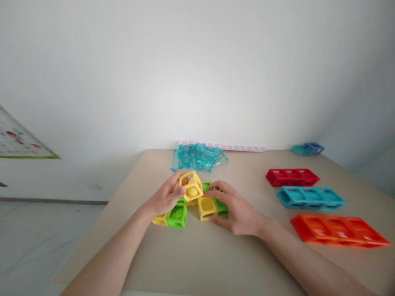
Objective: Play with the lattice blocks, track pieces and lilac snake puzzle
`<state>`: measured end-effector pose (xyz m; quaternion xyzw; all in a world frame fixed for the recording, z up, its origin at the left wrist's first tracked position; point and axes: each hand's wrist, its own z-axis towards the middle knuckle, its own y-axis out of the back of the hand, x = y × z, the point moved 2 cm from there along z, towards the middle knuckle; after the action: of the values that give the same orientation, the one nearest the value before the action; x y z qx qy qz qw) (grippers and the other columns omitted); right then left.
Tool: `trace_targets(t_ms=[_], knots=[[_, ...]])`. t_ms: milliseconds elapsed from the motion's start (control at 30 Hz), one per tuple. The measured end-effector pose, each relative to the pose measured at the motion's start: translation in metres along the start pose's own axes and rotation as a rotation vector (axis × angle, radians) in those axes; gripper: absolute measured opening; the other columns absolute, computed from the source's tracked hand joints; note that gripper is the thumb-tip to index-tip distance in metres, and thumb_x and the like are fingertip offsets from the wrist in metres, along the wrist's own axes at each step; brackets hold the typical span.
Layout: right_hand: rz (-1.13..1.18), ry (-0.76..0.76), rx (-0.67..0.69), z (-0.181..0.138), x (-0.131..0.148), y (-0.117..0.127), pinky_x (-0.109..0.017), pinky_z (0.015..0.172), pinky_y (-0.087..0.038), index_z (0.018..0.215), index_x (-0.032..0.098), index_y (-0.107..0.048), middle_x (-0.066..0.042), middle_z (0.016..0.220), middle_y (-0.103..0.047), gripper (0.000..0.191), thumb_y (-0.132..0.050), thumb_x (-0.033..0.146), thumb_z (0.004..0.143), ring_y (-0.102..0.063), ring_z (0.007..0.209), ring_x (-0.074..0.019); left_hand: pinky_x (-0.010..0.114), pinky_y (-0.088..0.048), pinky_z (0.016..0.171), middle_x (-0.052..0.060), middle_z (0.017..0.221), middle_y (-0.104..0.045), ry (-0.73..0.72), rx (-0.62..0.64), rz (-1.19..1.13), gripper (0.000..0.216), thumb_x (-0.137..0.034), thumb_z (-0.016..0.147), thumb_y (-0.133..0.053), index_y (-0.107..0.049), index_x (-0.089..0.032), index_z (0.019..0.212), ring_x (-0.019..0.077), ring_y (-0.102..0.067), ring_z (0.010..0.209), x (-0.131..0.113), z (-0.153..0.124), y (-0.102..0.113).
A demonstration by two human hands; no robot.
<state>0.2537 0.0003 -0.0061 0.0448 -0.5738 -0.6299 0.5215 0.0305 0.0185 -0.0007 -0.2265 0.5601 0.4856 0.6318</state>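
A cluster of yellow and green open-frame cube blocks sits mid-table. My left hand [168,195] pinches a tilted yellow cube [191,187] at the top of the cluster, thumb and fingers on its left side. Below it lie a green cube [177,214] and another yellow cube [206,207]. My right hand [236,209] rests against the cluster's right side, its fingers curled over a green cube [221,207] and touching the lower yellow cube.
A heap of clear blue curved pieces [197,157] lies behind the cluster, with a pale purple strip [228,146] along the wall. Right of the hands lie a red frame [291,177], a teal frame [310,197] and an orange frame [338,230]. Small blue pieces [308,149] sit far right. The beige table [197,255] ends at left.
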Motion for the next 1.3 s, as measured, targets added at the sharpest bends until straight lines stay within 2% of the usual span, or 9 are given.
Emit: trace_targets(t_ms=[167, 300, 500, 600, 767, 867, 1033, 1133, 1300], knots=[[0.076, 0.037, -0.024, -0.001, -0.002, -0.002, -0.04, 0.1, -0.042, 0.125, 0.021, -0.051, -0.012, 0.121, -0.053, 0.054, -0.069, 0.018, 0.074, -0.052, 0.114, -0.025, 0.023, -0.04, 0.062, 0.001, 0.08, -0.055, 0.003, 0.05, -0.033, 0.064, -0.078, 0.07, -0.049, -0.044, -0.018, 0.093, 0.0147, -0.053, 0.072, 0.003, -0.001, 0.0], [0.152, 0.053, -0.11, -0.002, 0.003, 0.001, -0.037, 0.095, -0.045, 0.124, 0.021, -0.052, -0.011, 0.119, -0.055, 0.055, -0.069, 0.018, 0.072, -0.056, 0.107, -0.0228, 0.028, -0.045, 0.073, 0.007, 0.091, -0.062, 0.037, 0.055, -0.071, 0.062, -0.076, 0.071, -0.051, -0.047, -0.019, 0.096, 0.0214, -0.06, 0.087, 0.005, -0.002, 0.001], [0.351, -0.167, -0.218, -0.004, -0.004, 0.001, -0.024, 0.061, -0.047, 0.104, 0.018, -0.057, -0.003, 0.086, -0.063, 0.028, -0.065, 0.027, 0.079, -0.056, 0.066, -0.0128, 0.032, -0.048, 0.08, 0.012, 0.105, -0.066, 0.107, 0.065, -0.185, 0.054, -0.07, 0.076, -0.053, -0.046, -0.02, 0.098, 0.0253, -0.062, 0.1, 0.001, -0.002, -0.001], [0.48, -0.219, -0.239, -0.005, -0.008, -0.002, -0.023, 0.055, -0.043, 0.102, 0.017, -0.056, -0.001, 0.077, -0.06, 0.026, -0.062, 0.036, 0.084, -0.054, 0.062, -0.0123, 0.034, -0.049, 0.083, 0.013, 0.109, -0.066, 0.083, 0.076, -0.205, 0.055, -0.067, 0.074, -0.058, -0.048, -0.02, 0.101, 0.0261, -0.062, 0.105, 0.0, -0.002, -0.002], [0.597, -0.257, -0.262, -0.004, -0.006, -0.005, -0.024, 0.057, -0.044, 0.102, 0.017, -0.056, -0.003, 0.077, -0.062, 0.032, -0.06, 0.045, 0.086, -0.057, 0.065, -0.0144, 0.036, -0.047, 0.09, 0.015, 0.126, -0.058, 0.056, 0.09, -0.255, 0.059, -0.06, 0.073, -0.067, -0.049, -0.021, 0.114, 0.0271, -0.057, 0.115, -0.001, -0.002, -0.003], [0.674, -0.27, -0.269, -0.003, -0.003, -0.006, -0.026, 0.06, -0.046, 0.1, 0.017, -0.056, -0.004, 0.077, -0.063, 0.032, -0.059, 0.046, 0.087, -0.059, 0.067, -0.0153, 0.037, -0.044, 0.097, 0.014, 0.136, -0.051, 0.029, 0.051, -0.17, 0.057, -0.046, 0.071, -0.075, -0.051, -0.021, 0.117, 0.0267, -0.054, 0.119, -0.005, -0.001, -0.003], [0.694, -0.281, -0.292, -0.002, -0.001, -0.006, -0.029, 0.065, -0.049, 0.097, 0.017, -0.057, -0.005, 0.082, -0.063, 0.031, -0.059, 0.046, 0.087, -0.06, 0.07, -0.0165, 0.038, -0.042, 0.101, 0.009, 0.125, -0.06, 0.026, 0.011, 0.003, 0.051, -0.03, 0.068, -0.08, -0.058, -0.021, 0.114, 0.0248, -0.056, 0.115, -0.014, 0.0, -0.002], [0.63, -0.258, -0.317, -0.002, -0.001, -0.005, -0.029, 0.066, -0.049, 0.096, 0.018, -0.059, -0.005, 0.084, -0.062, 0.026, -0.059, 0.043, 0.087, -0.06, 0.071, -0.0167, 0.037, -0.042, 0.1, 0.009, 0.12, -0.062, -0.025, -0.005, 0.015, 0.047, -0.028, 0.069, -0.079, -0.059, -0.021, 0.111, 0.0243, -0.057, 0.114, -0.014, -0.001, -0.002], [0.34, -0.052, -0.492, -0.004, 0.005, 0.001, -0.034, 0.081, -0.049, 0.096, 0.02, -0.063, -0.008, 0.099, -0.06, 0.016, -0.065, 0.03, 0.084, -0.06, 0.092, -0.0208, 0.033, -0.046, 0.092, 0.009, 0.116, -0.061, -0.022, -0.034, 0.093, 0.055, -0.032, 0.063, -0.083, -0.058, -0.022, 0.112, 0.023, -0.059, 0.106, -0.007, -0.003, -0.001]])
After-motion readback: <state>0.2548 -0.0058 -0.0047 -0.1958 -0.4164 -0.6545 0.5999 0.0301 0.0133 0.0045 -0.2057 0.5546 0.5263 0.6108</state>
